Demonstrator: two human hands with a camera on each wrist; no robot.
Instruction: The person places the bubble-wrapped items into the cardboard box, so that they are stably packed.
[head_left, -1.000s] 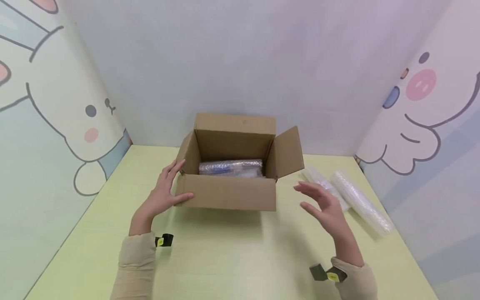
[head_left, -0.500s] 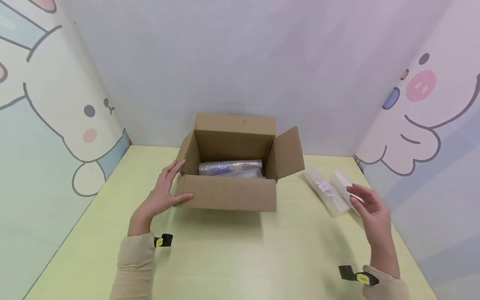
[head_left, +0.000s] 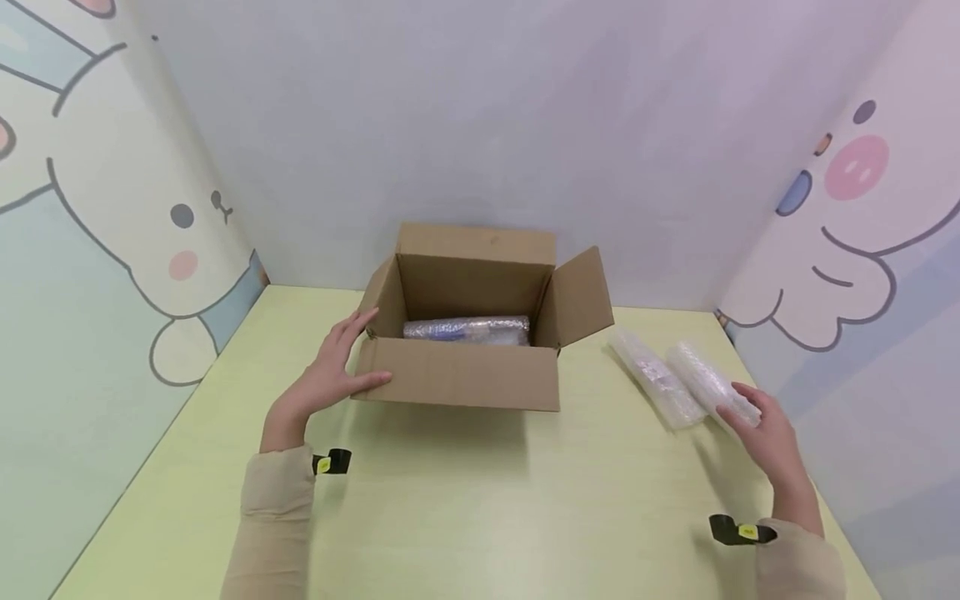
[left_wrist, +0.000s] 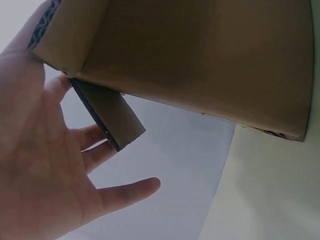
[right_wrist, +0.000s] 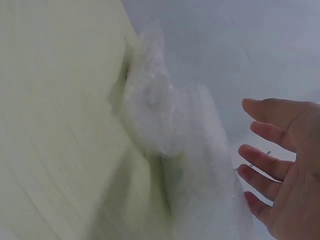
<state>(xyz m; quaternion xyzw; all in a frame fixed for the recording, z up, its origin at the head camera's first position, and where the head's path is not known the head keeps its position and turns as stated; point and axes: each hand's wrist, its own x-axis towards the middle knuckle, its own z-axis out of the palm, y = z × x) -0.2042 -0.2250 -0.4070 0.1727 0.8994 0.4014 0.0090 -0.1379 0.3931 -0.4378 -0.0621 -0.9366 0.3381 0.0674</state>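
Note:
My left hand (head_left: 322,375) rests at the front left corner of an open cardboard box (head_left: 457,375). Its thumb lies over the front flap while the spread fingers reach along the left side; the left wrist view shows some of them partly hidden behind a flap (left_wrist: 112,112). Inside the box lies a bubble-wrapped bundle (head_left: 465,331) with blue showing through. At the table's right, my right hand (head_left: 768,433) reaches over the near end of a bubble-wrapped roll (head_left: 705,375), thumb and fingers apart. In the right wrist view the fingers stay spread beside the roll (right_wrist: 205,165).
A second bubble-wrapped bundle (head_left: 658,379) lies just left of the roll. Everything stands on a pale yellow table (head_left: 465,517), enclosed by a grey back wall (head_left: 465,125) and side walls with cartoon animals.
My right hand has moved rightward from beside the box, then lowered to the near end of the bubble-wrapped roll. My left hand stays at the box corner.

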